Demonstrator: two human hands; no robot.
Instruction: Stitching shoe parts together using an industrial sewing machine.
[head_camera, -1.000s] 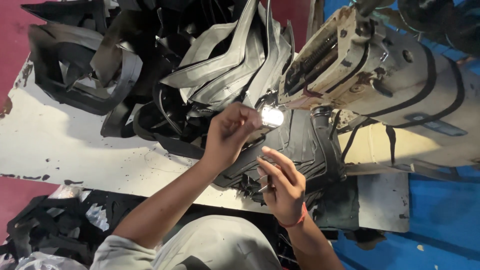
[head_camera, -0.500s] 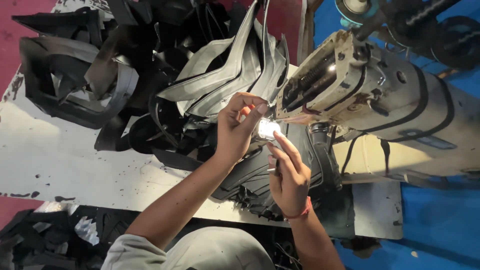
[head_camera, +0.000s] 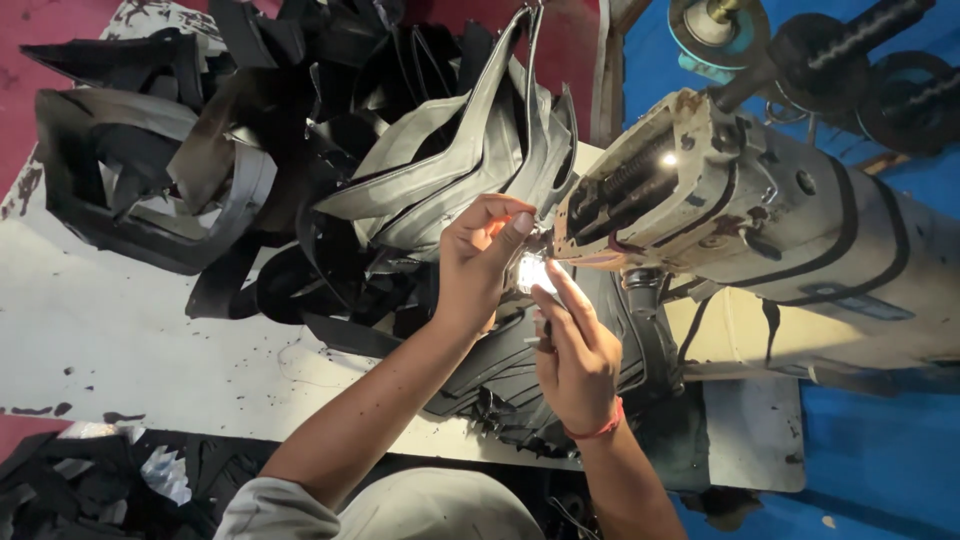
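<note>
On the left of the white table (head_camera: 120, 340) lies a heap of black and grey cut pieces (head_camera: 300, 170). Next to it, the left hand (head_camera: 478, 262) pinches its fingertips together at the needle area, though what it pinches is hidden by glare. The right hand (head_camera: 575, 360) rests on the black workpiece (head_camera: 500, 375) with forefinger stretched toward the sewing machine (head_camera: 760, 230); its grip is unclear.

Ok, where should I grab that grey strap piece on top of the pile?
Probably take the grey strap piece by its long free edge, coming from the near table side. It lies uppermost and tilted on the black pile, so that edge stands exposed. Its far end is close to the sewing machine head and both hands.
</note>
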